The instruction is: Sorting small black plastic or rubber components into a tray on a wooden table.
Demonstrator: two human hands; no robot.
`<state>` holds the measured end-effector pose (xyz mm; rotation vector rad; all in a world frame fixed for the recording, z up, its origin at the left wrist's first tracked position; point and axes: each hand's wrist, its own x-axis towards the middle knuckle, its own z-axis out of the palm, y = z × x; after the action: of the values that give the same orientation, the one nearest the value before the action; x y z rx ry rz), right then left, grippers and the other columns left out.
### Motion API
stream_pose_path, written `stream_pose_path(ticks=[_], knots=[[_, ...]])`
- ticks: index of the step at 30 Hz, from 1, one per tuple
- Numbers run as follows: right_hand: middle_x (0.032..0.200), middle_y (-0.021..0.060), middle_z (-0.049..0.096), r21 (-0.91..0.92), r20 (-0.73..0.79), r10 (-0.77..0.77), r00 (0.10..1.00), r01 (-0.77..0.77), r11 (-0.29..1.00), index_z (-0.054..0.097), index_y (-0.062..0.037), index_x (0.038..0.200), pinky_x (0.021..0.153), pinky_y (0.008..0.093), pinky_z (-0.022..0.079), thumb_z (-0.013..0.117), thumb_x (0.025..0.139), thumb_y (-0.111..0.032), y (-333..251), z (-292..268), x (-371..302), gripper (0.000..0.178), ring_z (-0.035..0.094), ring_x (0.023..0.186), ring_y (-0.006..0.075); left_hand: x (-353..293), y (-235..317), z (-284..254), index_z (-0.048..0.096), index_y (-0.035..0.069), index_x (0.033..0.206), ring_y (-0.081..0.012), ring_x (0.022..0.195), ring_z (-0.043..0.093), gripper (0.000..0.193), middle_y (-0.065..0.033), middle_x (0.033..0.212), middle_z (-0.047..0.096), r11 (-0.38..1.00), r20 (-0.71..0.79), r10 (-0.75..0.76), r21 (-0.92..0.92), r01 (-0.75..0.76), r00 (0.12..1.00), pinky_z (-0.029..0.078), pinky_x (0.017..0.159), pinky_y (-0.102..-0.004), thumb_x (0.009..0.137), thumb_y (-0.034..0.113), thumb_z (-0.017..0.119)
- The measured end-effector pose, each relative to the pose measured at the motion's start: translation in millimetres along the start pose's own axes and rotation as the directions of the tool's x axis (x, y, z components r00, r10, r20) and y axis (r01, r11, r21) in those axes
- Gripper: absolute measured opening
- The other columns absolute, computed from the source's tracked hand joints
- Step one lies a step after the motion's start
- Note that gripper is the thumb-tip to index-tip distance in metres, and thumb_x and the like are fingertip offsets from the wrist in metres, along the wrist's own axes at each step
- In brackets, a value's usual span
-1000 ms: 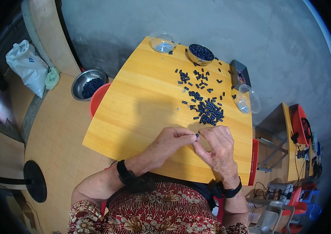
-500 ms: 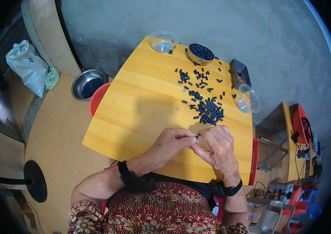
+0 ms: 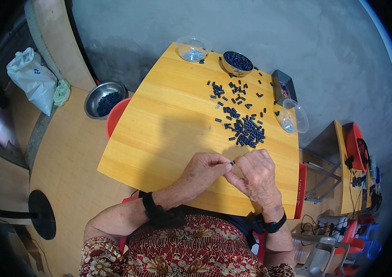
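Note:
A small black part (image 3: pixel 232 163) is pinched between my two hands, just above the near part of the wooden table (image 3: pixel 136 134). My left hand (image 3: pixel 201 171) grips it between thumb and fingertips from the left. From the right, the closed fingers of my right hand (image 3: pixel 256 175) meet at the same part and cover most of it, so its exact kind is hard to make out. Beyond my hands lies a pile of short black cylindrical pieces (image 3: pixel 249 131), with more of them scattered farther back.
At the table's far edge stand a clear bowl of small shiny bits (image 3: pixel 193 46) and a bowl of black pieces (image 3: pixel 237 64). On the right are a dark tray (image 3: pixel 279 94) and a clear container (image 3: pixel 300 117). A steel bowl (image 3: pixel 95 99) and red tub (image 3: pixel 115 120) sit left.
Both hands stay together over the same spot with the small black part. My right hand has turned slightly and its fingers have curled in a little more.

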<state>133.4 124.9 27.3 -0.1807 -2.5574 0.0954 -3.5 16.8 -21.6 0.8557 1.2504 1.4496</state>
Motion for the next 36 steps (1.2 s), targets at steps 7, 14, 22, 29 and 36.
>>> stream_pose_path(ticks=[7,14,22,29,36], knots=[[0.063,0.0039,0.046,0.011,-0.003,-0.012,1.000,0.012,1.000,0.051,-0.0105,0.065,0.060,0.0359,0.037,0.075,0.066,-0.012,0.4,5.6,-2.1,0.023,0.051,0.061,0.0224,-0.1,-1.8,-1.4,0.068,-0.001,0.088,-0.0043,0.080,0.054,0.015,0.0013,0.083,0.064,0.999,0.026,-0.027,0.018,0.027,0.999,0.044,0.074,-0.0219,0.090,0.011,0.060],[0.062,0.0036,0.047,0.026,-0.018,-0.025,1.000,0.026,0.999,0.051,-0.0106,0.065,0.060,0.0356,0.037,0.074,0.065,-0.011,-0.3,10.1,-3.4,0.023,0.051,0.060,0.0226,0.9,-5.1,-3.4,0.068,-0.001,0.087,-0.0042,0.079,0.053,0.014,0.0016,0.082,0.063,1.000,0.025,-0.028,0.008,0.028,0.999,0.044,0.073,-0.0218,0.089,0.010,0.061],[0.061,0.0040,0.047,0.049,-0.026,-0.032,0.999,0.033,0.998,0.051,-0.0106,0.065,0.059,0.0361,0.037,0.075,0.065,-0.013,1.2,18.8,-7.0,0.025,0.050,0.058,0.0228,2.7,-7.1,-5.8,0.069,-0.001,0.089,-0.0044,0.077,0.054,0.014,0.0016,0.081,0.064,0.995,-0.005,-0.055,0.084,0.055,0.998,0.044,0.072,-0.0216,0.087,0.011,0.062],[0.061,0.0042,0.048,-0.011,-0.025,0.020,0.999,-0.020,1.000,0.051,-0.0112,0.066,0.059,0.0364,0.037,0.076,0.071,-0.016,3.0,18.5,-7.6,0.025,0.051,0.058,0.0232,8.1,-5.6,-12.6,0.069,-0.001,0.093,-0.0043,0.081,0.054,0.017,0.0012,0.086,0.065,0.997,0.056,-0.031,0.067,0.027,0.998,0.044,0.075,-0.0218,0.091,0.014,0.062],[0.068,0.0088,0.059,0.061,-0.049,0.066,0.997,-0.063,0.996,0.060,-0.0071,0.075,0.064,0.0379,0.042,0.074,0.075,-0.014,1.0,13.5,-2.8,0.016,0.058,0.066,0.0273,6.4,11.3,-25.4,0.067,-0.002,0.104,-0.0097,0.091,0.061,0.022,-0.0051,0.094,0.068,1.000,-0.056,0.009,0.007,-0.009,0.998,0.046,0.085,-0.0238,0.093,0.017,0.061]])
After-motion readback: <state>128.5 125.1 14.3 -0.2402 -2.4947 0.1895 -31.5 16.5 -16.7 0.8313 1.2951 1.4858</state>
